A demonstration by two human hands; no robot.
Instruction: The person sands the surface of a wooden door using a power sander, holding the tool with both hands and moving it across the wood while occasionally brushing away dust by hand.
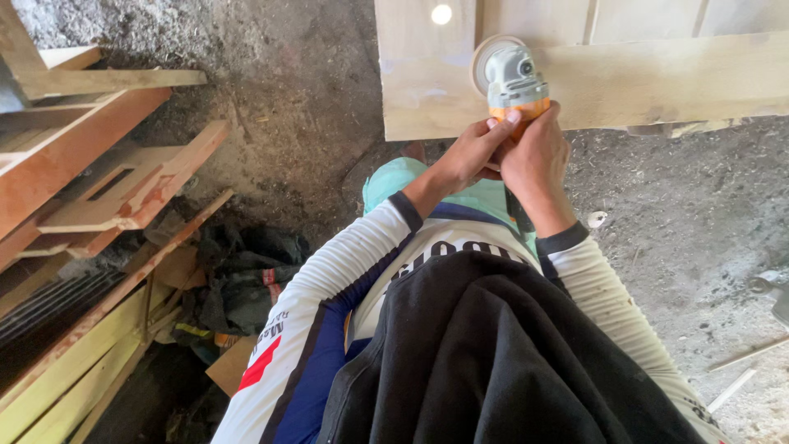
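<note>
Stacked at the far left, reddish and pale timber offcuts [99, 156], several of them, leaning and lying across one another on the dirt floor [296, 107]; too jumbled for an exact count. Lying just right of and below that stack, one dark heap of cloth and bags [238, 279].

Moving to the middle, reaching forward from a white and blue sleeve, the left hand [468, 156], wrapping its fingers around the orange body of an angle grinder [511, 82], seemingly steadying the tool from the side. Pressing close against it, touching, the right hand [536, 156], clamping the rear of the same orange body, probably for driving and steering. Both hands closed together on the one grinder, thumbs and knuckles meeting.

Sitting directly ahead of the hands, that single grinder, its grey head and round pale disc facing down flat on a pale wooden panel [657, 74], likely held so for sanding the surface evenly. Showing in the panel, one round bright hole [441, 14] near its left corner, and several boards joined side by side.

Farther right, lying on the ground, one small white scrap [596, 219], two thin pale sticks [744, 366], and one grey tool part [772, 292] cut off at the edge.
</note>
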